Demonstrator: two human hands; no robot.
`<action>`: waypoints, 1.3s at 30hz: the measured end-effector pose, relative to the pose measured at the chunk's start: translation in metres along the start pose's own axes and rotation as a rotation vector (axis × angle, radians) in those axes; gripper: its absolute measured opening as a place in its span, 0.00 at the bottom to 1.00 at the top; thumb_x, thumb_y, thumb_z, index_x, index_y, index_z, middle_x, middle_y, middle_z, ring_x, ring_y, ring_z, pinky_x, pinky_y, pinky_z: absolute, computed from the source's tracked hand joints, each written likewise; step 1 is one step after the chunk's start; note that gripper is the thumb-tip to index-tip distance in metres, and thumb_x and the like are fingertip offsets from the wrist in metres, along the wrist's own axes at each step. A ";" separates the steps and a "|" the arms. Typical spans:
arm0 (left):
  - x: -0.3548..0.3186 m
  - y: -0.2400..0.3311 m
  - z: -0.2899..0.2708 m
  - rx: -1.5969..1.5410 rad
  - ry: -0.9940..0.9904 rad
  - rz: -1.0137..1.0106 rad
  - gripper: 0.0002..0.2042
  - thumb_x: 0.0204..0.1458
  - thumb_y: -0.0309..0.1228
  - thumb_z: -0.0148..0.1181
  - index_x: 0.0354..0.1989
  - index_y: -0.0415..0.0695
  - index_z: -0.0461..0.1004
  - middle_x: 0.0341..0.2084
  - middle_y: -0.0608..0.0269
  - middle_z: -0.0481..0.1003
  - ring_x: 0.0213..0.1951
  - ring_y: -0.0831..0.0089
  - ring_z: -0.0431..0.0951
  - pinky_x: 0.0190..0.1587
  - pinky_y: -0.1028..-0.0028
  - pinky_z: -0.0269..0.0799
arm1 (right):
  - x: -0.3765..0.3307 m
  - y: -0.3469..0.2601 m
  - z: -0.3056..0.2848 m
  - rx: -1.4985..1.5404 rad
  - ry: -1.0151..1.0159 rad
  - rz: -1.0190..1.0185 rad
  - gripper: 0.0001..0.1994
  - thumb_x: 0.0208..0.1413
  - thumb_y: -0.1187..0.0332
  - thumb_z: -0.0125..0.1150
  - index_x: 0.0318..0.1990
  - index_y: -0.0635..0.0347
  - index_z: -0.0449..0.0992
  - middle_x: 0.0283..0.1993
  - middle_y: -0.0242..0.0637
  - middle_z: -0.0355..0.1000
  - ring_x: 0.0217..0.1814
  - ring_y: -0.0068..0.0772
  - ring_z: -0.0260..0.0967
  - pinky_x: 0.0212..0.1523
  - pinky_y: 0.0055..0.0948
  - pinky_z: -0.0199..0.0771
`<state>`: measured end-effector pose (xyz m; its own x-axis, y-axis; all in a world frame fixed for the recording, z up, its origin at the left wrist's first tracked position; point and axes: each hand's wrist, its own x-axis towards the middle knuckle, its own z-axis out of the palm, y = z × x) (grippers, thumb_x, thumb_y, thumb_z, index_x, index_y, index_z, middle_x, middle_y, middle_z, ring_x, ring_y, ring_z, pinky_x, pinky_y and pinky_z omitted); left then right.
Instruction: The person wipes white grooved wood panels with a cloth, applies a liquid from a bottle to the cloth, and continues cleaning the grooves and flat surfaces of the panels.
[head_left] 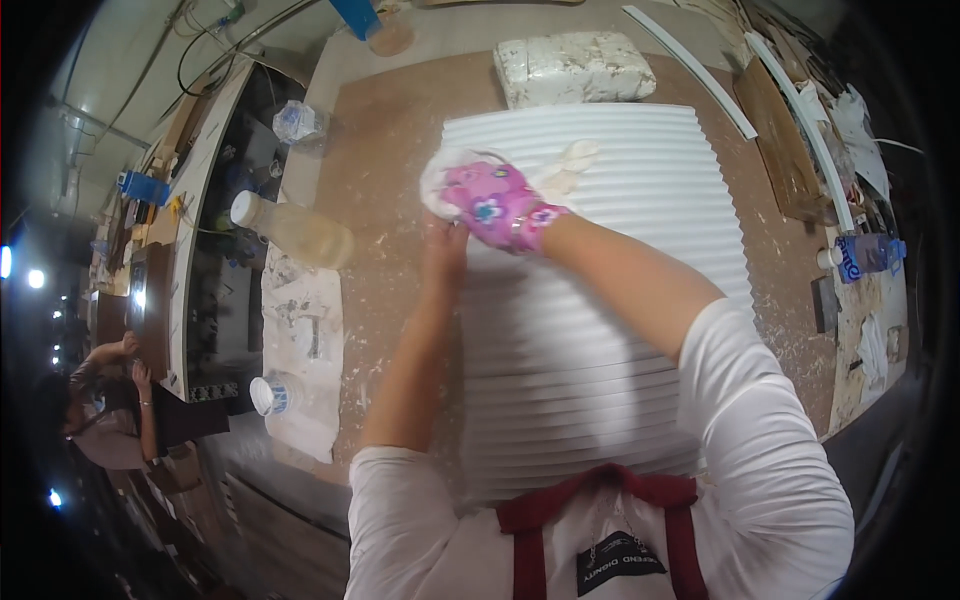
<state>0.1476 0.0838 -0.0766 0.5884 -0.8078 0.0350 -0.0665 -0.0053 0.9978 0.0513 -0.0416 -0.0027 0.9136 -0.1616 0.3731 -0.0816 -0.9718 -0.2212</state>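
A white ribbed panel (600,300) lies on the brown board in front of me. My right hand (495,205), in a pink flowered glove, is closed on a bunched white cloth (437,178) at the panel's left edge. Just below it is my bare left hand (443,238), close against the cloth and the panel's edge; its fingers are mostly hidden. A cream-coloured smear or limp scrap (572,165) sits on the panel, right of the glove.
Beyond the panel is a stained, wrapped white block (573,68). A bottle of pale liquid (295,232) and a white-capped jar (270,395) are at the left. White strips (690,70) and another bottle (865,258) are at the right. Another person (115,410) works far left.
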 end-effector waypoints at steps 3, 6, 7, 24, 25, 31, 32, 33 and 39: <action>-0.006 0.022 0.006 0.047 0.082 -0.068 0.35 0.57 0.27 0.50 0.70 0.41 0.37 0.64 0.50 0.59 0.63 0.67 0.60 0.63 0.72 0.53 | -0.061 0.047 -0.029 -0.109 0.087 0.026 0.13 0.50 0.71 0.53 0.44 0.49 0.76 0.49 0.36 0.74 0.54 0.35 0.69 0.65 0.44 0.58; -0.014 0.044 0.022 -0.024 0.090 -0.118 0.36 0.58 0.27 0.49 0.70 0.41 0.35 0.66 0.49 0.56 0.64 0.65 0.59 0.64 0.72 0.52 | -0.179 0.131 -0.093 0.315 0.248 0.315 0.17 0.54 0.62 0.52 0.50 0.55 0.74 0.49 0.41 0.73 0.53 0.38 0.69 0.63 0.39 0.62; -0.014 0.041 0.028 -0.040 0.068 -0.125 0.36 0.58 0.27 0.49 0.70 0.41 0.35 0.66 0.49 0.56 0.64 0.65 0.59 0.64 0.72 0.52 | -0.233 0.174 -0.103 0.757 0.437 0.597 0.20 0.58 0.55 0.48 0.52 0.57 0.73 0.49 0.43 0.73 0.54 0.39 0.69 0.60 0.35 0.64; -0.009 0.046 0.024 0.035 0.076 -0.162 0.32 0.59 0.25 0.48 0.70 0.45 0.42 0.68 0.50 0.50 0.68 0.64 0.51 0.67 0.70 0.47 | -0.322 0.220 -0.171 -0.319 0.020 0.953 0.14 0.57 0.62 0.54 0.46 0.59 0.74 0.43 0.50 0.72 0.48 0.47 0.70 0.51 0.38 0.69; -0.011 0.042 0.015 0.034 0.092 -0.162 0.32 0.59 0.25 0.48 0.70 0.45 0.42 0.68 0.50 0.50 0.68 0.64 0.51 0.67 0.70 0.47 | -0.318 0.215 -0.186 -0.297 0.090 0.920 0.12 0.58 0.63 0.53 0.44 0.60 0.74 0.41 0.47 0.72 0.46 0.43 0.70 0.48 0.35 0.70; -0.020 0.037 0.010 -0.035 0.056 -0.298 0.28 0.65 0.42 0.35 0.71 0.49 0.42 0.70 0.63 0.47 0.70 0.65 0.44 0.69 0.63 0.37 | -0.243 0.111 -0.159 0.056 0.053 0.664 0.17 0.59 0.62 0.48 0.55 0.54 0.67 0.50 0.45 0.66 0.56 0.43 0.63 0.55 0.44 0.63; -0.020 -0.001 -0.023 0.116 -0.028 -0.138 0.29 0.64 0.48 0.32 0.71 0.50 0.42 0.70 0.66 0.47 0.70 0.65 0.44 0.69 0.62 0.34 | -0.220 0.075 -0.132 -0.545 -0.076 0.212 0.23 0.60 0.58 0.46 0.62 0.49 0.62 0.61 0.49 0.61 0.66 0.49 0.55 0.63 0.56 0.55; -0.018 -0.003 -0.024 0.193 -0.082 -0.057 0.30 0.64 0.50 0.30 0.71 0.50 0.43 0.70 0.67 0.47 0.70 0.65 0.43 0.69 0.61 0.33 | -0.197 0.059 -0.111 -0.297 -0.100 0.300 0.27 0.58 0.54 0.46 0.66 0.45 0.56 0.68 0.47 0.52 0.71 0.52 0.45 0.65 0.61 0.48; -0.029 0.090 0.027 -0.893 0.198 -0.376 0.32 0.63 0.56 0.28 0.69 0.48 0.50 0.66 0.57 0.55 0.67 0.58 0.54 0.68 0.57 0.46 | -0.050 -0.059 0.002 0.017 -0.055 0.108 0.26 0.57 0.52 0.46 0.60 0.54 0.64 0.70 0.45 0.52 0.75 0.48 0.41 0.70 0.53 0.40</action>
<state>0.1024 0.0905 0.0108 0.5764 -0.7307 -0.3657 0.7367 0.2710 0.6196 0.0109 0.0244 -0.0105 0.9204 -0.2550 0.2965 -0.1741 -0.9461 -0.2732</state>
